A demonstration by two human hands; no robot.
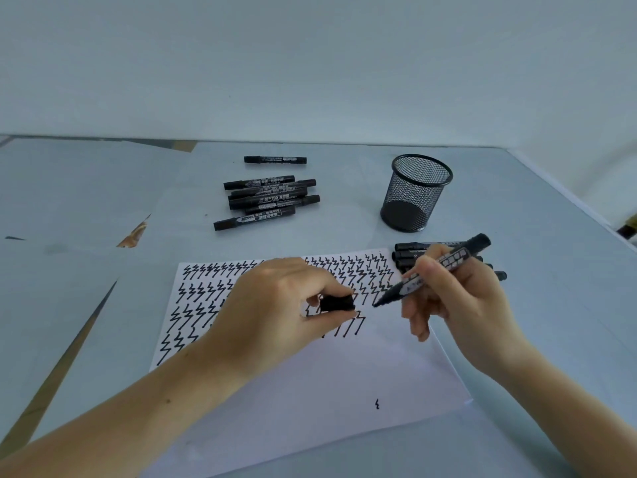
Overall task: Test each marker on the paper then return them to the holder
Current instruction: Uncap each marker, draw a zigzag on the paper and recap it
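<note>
Your right hand (458,298) grips the uncapped marker (436,270), tip over the paper (310,384). Your left hand (275,305) pinches its cap (337,302). The holder (415,193) stands at 1 o'clock.

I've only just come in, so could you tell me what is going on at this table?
A person is testing black markers on a sheet of paper. The right hand holds an uncapped marker with its tip just above the paper, and the left hand pinches the cap. Rows of zigzag marks cover the upper part of the sheet. A pile of markers lies further back, a few more lie behind the right hand, and the mesh holder looks empty.
</note>
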